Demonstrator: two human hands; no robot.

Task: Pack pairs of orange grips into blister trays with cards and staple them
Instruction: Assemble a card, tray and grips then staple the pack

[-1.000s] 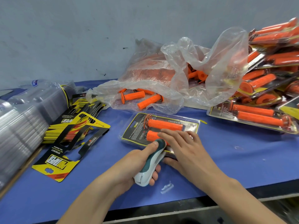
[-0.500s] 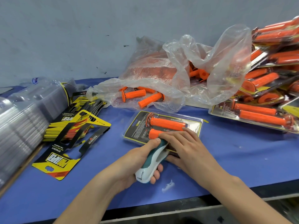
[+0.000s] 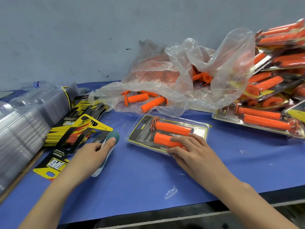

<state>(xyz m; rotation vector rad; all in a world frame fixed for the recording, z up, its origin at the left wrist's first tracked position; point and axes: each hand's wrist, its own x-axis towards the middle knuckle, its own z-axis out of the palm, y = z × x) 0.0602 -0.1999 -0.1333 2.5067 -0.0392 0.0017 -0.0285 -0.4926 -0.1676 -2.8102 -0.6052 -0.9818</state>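
Here, midway along the blue bench (image 3: pixel 140 176), a clear blister pack (image 3: pixel 143 134) lies flat, with two orange grips (image 3: pixel 171 128) side by side over its black-and-yellow card. The right hand (image 3: pixel 194 152) lays straight fingers on the nearer grip, thumb at the pack's near edge. The left hand (image 3: pixel 89 156) grasps a teal-and-white stapler (image 3: pixel 113 136) just left, beside yellow cards (image 3: pixel 72 129). Behind lies a plastic bag (image 3: pixel 181 66) of loose grips, and finished packs (image 3: pixel 264 119) are piled at the right edge.

Only one cam here, on the person's head, tilted forward and down, close over the blue table (image 3: pixel 142 177).
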